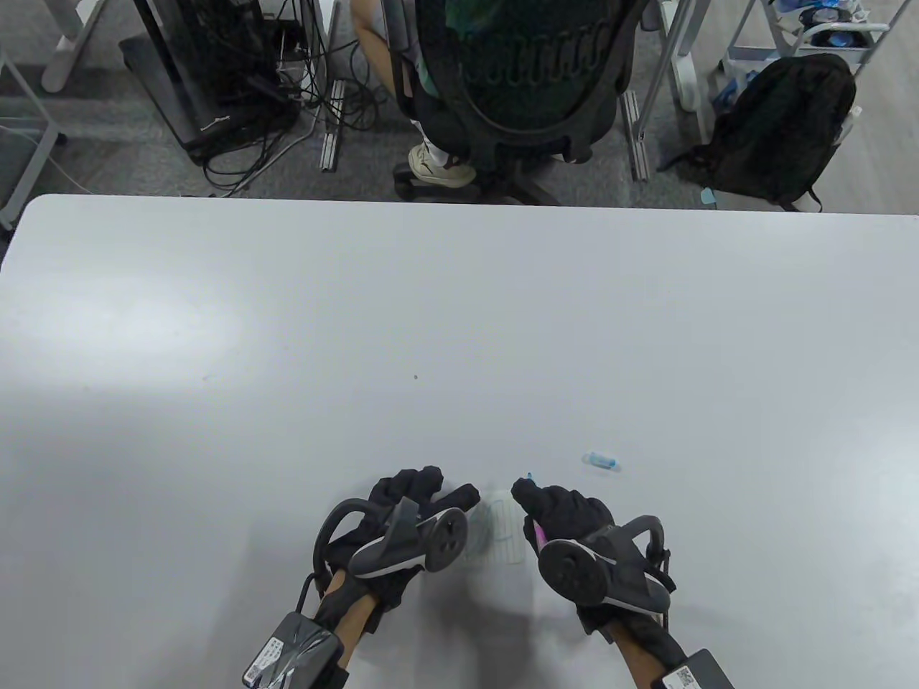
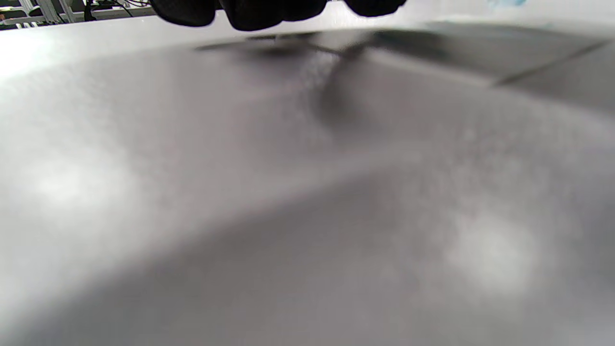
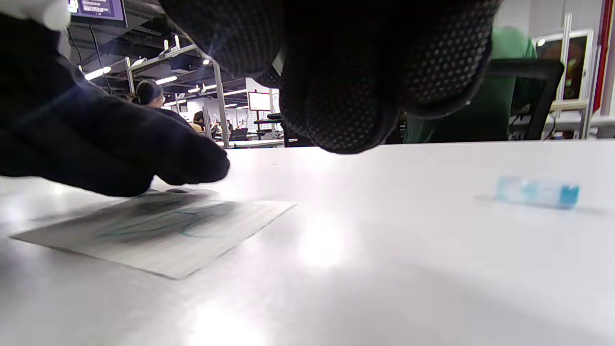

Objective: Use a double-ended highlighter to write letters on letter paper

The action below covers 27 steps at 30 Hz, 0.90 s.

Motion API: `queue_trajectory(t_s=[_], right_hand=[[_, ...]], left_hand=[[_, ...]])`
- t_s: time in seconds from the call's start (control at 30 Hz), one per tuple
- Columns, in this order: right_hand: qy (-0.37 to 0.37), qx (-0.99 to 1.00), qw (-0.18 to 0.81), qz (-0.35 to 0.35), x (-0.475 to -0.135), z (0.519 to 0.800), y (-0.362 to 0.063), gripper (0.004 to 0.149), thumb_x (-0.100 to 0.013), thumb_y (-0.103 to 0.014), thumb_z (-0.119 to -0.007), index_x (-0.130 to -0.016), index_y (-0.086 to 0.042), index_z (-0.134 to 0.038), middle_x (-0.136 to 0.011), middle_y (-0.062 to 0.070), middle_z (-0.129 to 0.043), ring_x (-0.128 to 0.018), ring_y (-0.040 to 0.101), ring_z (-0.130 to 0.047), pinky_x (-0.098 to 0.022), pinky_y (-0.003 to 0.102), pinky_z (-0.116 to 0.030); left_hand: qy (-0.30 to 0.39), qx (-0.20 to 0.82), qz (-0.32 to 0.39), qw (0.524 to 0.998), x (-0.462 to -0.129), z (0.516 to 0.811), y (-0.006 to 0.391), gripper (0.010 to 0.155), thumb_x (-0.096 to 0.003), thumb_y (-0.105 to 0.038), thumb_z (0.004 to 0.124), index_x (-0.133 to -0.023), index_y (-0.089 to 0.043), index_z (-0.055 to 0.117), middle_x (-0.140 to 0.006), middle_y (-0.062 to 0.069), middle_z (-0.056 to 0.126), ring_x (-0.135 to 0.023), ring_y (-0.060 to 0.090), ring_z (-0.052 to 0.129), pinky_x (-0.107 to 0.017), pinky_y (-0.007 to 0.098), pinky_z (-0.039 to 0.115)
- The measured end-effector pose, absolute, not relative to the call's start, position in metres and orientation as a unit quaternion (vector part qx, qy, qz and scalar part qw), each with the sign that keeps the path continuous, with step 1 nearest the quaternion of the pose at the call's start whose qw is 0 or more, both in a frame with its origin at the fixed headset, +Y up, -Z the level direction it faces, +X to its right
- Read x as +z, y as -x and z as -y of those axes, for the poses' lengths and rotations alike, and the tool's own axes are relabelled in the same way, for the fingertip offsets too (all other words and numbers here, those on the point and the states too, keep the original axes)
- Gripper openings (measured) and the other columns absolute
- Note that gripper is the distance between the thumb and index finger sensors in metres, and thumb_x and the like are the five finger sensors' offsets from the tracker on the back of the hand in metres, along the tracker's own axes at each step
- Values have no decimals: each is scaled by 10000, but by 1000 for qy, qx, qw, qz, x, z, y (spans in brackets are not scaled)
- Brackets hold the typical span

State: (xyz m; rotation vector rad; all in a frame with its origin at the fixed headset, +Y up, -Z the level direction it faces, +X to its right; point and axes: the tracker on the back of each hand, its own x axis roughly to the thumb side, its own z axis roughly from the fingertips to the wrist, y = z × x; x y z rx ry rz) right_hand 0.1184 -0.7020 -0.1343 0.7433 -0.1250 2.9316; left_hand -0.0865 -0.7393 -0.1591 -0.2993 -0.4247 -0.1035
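Observation:
A small sheet of letter paper (image 1: 502, 535) with blue marks lies on the white table (image 1: 459, 323) between my hands. My left hand (image 1: 438, 491) rests at its left edge, one fingertip (image 3: 192, 166) touching the sheet (image 3: 163, 235). My right hand (image 1: 535, 499) grips the double-ended highlighter (image 1: 537, 532). Its pink end shows by my palm and its blue tip pokes out past my fingers, near the paper's far right corner. Whether the tip touches anything is hidden. The blue cap (image 1: 602, 461) lies loose to the right (image 3: 537, 191).
Beyond the table's far edge a person sits in a black office chair (image 1: 531, 72). A black backpack (image 1: 779, 129) leans at the far right, and cables and a computer stand (image 1: 215, 86) are at the far left.

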Motion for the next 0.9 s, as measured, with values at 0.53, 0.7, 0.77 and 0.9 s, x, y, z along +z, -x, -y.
queue_trajectory(t_s=[0.53, 0.7, 0.77, 0.9], right_hand=[[-264, 958, 3, 108, -125, 695, -114, 476, -520, -375, -682, -939, -163, -755, -659, 167, -954, -484, 270, -1003, -446, 502, -846], [-273, 955, -23, 117, -123, 696, -110, 456, -499, -413, -708, -888, -196, -807, -537, 114, -984, -353, 203, -1014, -353, 447, -879], [-278, 952, -36, 123, -121, 697, -108, 423, -494, -409, -725, -860, -219, -820, -486, 77, -984, -302, 174, -1009, -321, 426, -886], [-284, 950, -60, 119, -119, 699, -102, 405, -497, -411, -724, -826, -205, -839, -426, 41, -972, -239, 146, -991, -281, 406, -887]], left_hand=[[87, -14, 209, 974, -139, 707, 92, 593, -633, -378, 568, -1131, -433, 250, -1222, 106, 333, -1096, 303, 502, -829, 564, 539], [89, 7, 211, 973, -132, 706, 96, 598, -626, -414, 565, -1141, -412, 261, -1222, 101, 346, -1095, 300, 507, -829, 564, 540], [86, 12, 215, 973, -129, 705, 96, 612, -622, -432, 564, -1146, -400, 250, -1223, 100, 347, -1095, 299, 510, -831, 563, 540], [82, 11, 222, 972, -125, 703, 94, 642, -610, -457, 580, -1157, -361, 258, -1219, 95, 369, -1089, 294, 528, -827, 559, 550]])
